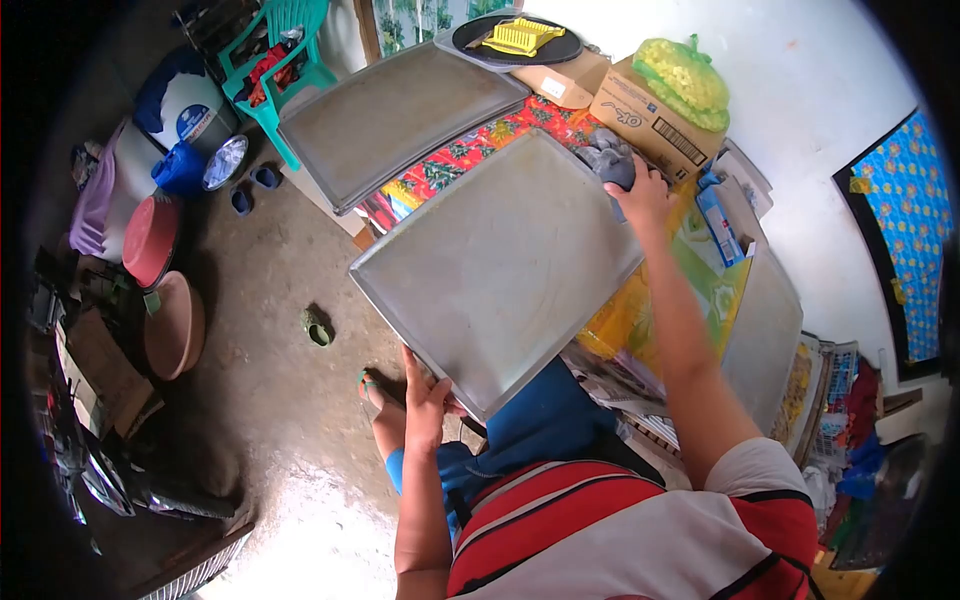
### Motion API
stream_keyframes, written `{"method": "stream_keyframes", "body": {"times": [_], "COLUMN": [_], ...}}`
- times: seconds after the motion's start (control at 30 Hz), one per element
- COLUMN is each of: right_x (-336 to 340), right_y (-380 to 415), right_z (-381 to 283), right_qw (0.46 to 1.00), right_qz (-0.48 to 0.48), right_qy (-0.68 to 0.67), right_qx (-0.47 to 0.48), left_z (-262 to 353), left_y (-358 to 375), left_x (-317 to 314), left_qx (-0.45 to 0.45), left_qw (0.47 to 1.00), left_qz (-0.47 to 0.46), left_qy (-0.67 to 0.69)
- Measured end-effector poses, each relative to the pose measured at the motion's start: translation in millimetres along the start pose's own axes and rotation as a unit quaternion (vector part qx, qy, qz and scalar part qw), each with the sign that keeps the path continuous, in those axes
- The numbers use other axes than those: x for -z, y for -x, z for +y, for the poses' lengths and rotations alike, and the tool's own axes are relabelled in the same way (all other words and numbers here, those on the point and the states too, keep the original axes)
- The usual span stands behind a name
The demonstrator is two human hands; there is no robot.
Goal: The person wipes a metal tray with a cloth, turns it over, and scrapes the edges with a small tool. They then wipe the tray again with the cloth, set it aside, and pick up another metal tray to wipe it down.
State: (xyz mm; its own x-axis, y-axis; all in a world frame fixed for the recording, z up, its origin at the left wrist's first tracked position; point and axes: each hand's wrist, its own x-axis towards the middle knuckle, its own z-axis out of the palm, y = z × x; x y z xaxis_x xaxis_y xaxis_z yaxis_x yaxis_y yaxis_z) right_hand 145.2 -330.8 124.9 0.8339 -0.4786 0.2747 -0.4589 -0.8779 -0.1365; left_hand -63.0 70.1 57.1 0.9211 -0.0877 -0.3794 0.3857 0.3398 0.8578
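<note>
A large grey metal tray (500, 265) with a low rim is held at a tilt above the person's lap. My left hand (430, 400) grips its near left edge, fingers closed round the rim. My right hand (642, 192) is closed on a dark grey cloth (608, 160) at the tray's far right corner. Behind it, a second metal tray (400, 115) lies on a table with a red patterned cloth (450, 167).
Cardboard boxes (650, 120), a yellow-green net bag (680, 82) and a black round tray (550, 48) with a yellow rack stand behind. A green chair (275, 60), basins (172, 325) and a slipper (318, 326) are on the left. Another tray (765, 335) is at right.
</note>
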Motion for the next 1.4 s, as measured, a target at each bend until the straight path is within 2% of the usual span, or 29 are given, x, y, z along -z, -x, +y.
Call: {"method": "stream_keyframes", "body": {"times": [0.07,0.17,0.37,0.47,0.57,0.6,0.73,0.83,0.93,1.03,1.13,1.2,1.27,1.3,1.37,1.4], "right_x": [-22.9,-27.2,-38.5,-37.7,-47.9,-45.1,-45.5,-34.0,-49.0,-36.5,-37.6,-46.0,-37.8,-35.0,-46.6,-48.7], "right_y": [-23.3,-34.1,-40.4,-31.7,-1.2,0.2,-36.3,3.4,42.9,-19.0,-16.1,37.6,90.2,94.0,60.2,26.1], "right_z": [19.3,7.1,11.5,4.3,-9.6,-13.5,-23.8,-77.3,-98.5,-78.9,-85.4,-119.6,-137.5,-138.7,-124.3,-107.3], "right_qw": [0.998,0.997,0.996,0.998,0.991,0.989,1.0,0.989,0.952,0.995,0.997,0.978,0.937,0.929,0.958,0.98], "right_qz": [-0.021,-0.057,-0.08,-0.065,-0.086,-0.108,0.0,-0.069,-0.048,-0.018,-0.044,-0.048,-0.053,-0.07,-0.022,-0.016], "right_qy": [0.053,0.059,0.0,0.016,0.005,-0.025,0.016,0.01,-0.055,0.004,-0.023,-0.042,-0.077,-0.081,-0.087,-0.054], "right_qx": [-0.004,-0.005,-0.029,0.006,0.098,0.097,-0.01,0.131,0.298,0.099,0.053,0.198,0.337,0.353,0.274,0.192], "left_z": [-0.3,11.7,-12.1,-18.6,-2.0,-2.7,-3.0,-1.3,6.5,8.0,-3.4,-0.5,1.6,0.4,0.7,-0.8], "left_y": [0.5,6.2,-6.7,-11.0,-5.5,-6.6,-4.1,-4.7,-3.0,-1.3,-7.0,-6.7,-7.3,-5.1,-3.3,-3.3], "left_x": [-4.3,-12.2,-3.2,-1.0,-16.7,-16.4,-8.7,-13.1,-18.9,-13.3,-6.3,-13.9,-15.0,-12.9,-7.3,-7.5], "left_qx": [-0.005,0.023,-0.021,-0.043,-0.018,-0.014,0.0,-0.003,-0.005,0.007,-0.006,-0.02,-0.018,-0.007,0.004,0.004], "left_qw": [1.0,1.0,0.998,0.997,0.998,0.998,0.998,0.999,0.998,0.999,0.999,0.999,0.999,0.999,0.999,0.999], "left_qz": [0.002,0.011,0.035,0.044,0.064,0.061,0.053,0.047,0.05,0.039,0.025,0.032,0.034,0.033,0.033,0.035], "left_qy": [0.006,0.004,-0.048,-0.039,-0.014,-0.018,-0.023,-0.026,-0.044,-0.035,-0.043,0.002,0.02,0.017,0.011,0.011]}}
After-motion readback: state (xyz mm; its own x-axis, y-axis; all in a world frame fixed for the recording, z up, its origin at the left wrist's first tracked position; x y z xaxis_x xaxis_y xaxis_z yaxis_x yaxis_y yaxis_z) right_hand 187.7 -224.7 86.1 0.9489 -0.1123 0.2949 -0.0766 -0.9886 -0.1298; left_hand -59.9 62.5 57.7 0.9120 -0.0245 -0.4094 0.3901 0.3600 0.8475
